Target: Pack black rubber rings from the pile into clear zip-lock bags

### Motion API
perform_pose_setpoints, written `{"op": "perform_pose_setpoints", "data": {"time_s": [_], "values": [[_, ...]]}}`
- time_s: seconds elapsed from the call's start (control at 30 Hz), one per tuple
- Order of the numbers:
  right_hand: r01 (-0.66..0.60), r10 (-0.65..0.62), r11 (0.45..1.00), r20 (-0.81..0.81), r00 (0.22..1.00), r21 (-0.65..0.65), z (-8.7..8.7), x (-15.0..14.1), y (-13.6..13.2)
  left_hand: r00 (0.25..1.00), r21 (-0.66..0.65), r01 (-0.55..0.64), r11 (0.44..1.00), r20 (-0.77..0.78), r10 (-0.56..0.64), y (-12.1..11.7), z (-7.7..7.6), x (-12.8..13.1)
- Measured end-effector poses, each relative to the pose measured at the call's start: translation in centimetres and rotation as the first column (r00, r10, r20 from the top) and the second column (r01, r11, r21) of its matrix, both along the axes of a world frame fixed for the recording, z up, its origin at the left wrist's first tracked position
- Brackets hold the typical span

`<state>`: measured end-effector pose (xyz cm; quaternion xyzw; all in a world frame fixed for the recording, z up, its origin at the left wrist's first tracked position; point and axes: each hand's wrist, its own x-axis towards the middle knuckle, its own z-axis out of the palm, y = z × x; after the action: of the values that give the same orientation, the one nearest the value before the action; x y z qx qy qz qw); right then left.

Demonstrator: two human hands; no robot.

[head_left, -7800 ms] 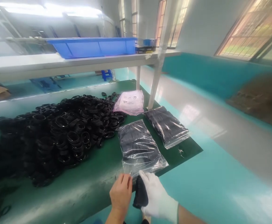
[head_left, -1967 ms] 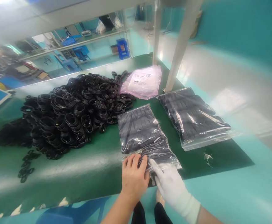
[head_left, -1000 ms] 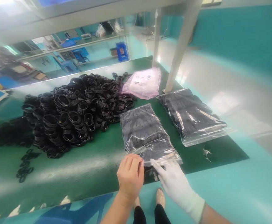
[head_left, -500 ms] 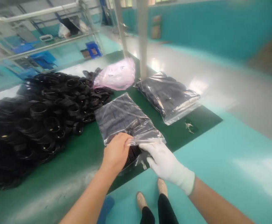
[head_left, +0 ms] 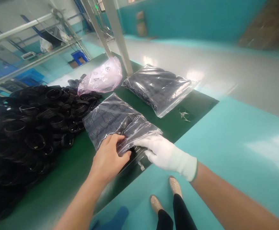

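A clear plastic bag (head_left: 115, 115) filled with stacked black ribbed pieces lies flat on the dark green table, its loose mouth toward me. My bare left hand (head_left: 107, 159) rests at the bag's near left edge, thumb and fingers apart, fingertips touching the film. In a white glove, my right hand (head_left: 161, 151) has the film of the bag's mouth at its fingers, with the thumb lower down. The fingertips are partly hidden at the film's edge. A small whitish scrap (head_left: 141, 166) lies just below the glove.
Black ring-shaped parts (head_left: 35, 140) form a large heap on the left of the green table (head_left: 78, 166). Behind are a pinkish plastic bag (head_left: 103, 75) and a second filled clear bag (head_left: 158, 88), near a metal post (head_left: 120, 38). Thin pale scraps (head_left: 184, 115) lie at the right.
My left hand has loosened from the bag's mouth, spreading its fingers and moving slightly left. The right hand stays at the film. The whole view has shifted.
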<state>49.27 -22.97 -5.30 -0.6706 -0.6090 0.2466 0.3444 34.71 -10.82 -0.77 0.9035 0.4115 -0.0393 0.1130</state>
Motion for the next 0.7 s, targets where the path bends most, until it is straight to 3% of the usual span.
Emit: {"op": "perform_pose_setpoints", "data": {"time_s": [0.2,0.37,0.57,0.7], "values": [[-0.004,0.004,1.000,-0.018,1.000,-0.013,0.2,0.2,-0.1,0.999,-0.013,0.048,0.999,0.015,-0.048,0.5,0.1,-0.3],[0.014,-0.014,1.000,0.008,1.000,-0.004,0.2,-0.1,-0.1,0.998,0.051,0.044,0.998,0.051,-0.047,-0.3,-0.2,-0.5],[0.185,-0.182,0.983,0.160,0.970,0.002,0.0,-3.3,-0.8,0.945,0.314,0.039,0.949,0.298,-0.137,-2.2,-1.6,-3.4],[0.260,-0.269,0.963,0.164,0.949,0.074,-0.8,-6.5,-0.5,0.864,0.352,0.046,0.935,0.456,-0.214,-3.4,-2.0,-4.7]]}}
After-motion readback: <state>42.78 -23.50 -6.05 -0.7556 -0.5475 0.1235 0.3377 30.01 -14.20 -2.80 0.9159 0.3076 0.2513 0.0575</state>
